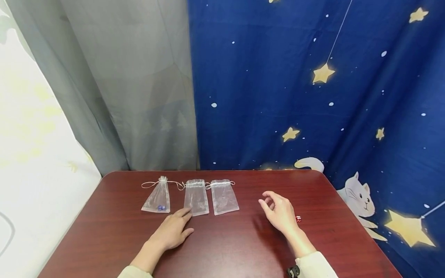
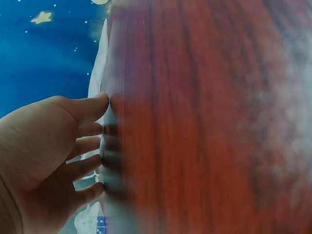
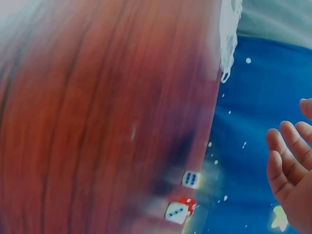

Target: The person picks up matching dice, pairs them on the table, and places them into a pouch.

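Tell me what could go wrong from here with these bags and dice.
The red die and two white dice sit close together, so the right hand could knock one aside or take the wrong one.
The cords of the middle bag and right-hand bag lie very close, so pulling one might drag the other.
The middle bag lies flat and looks thin, so it might crumple or slide if the left hand, at its near edge, shifts.
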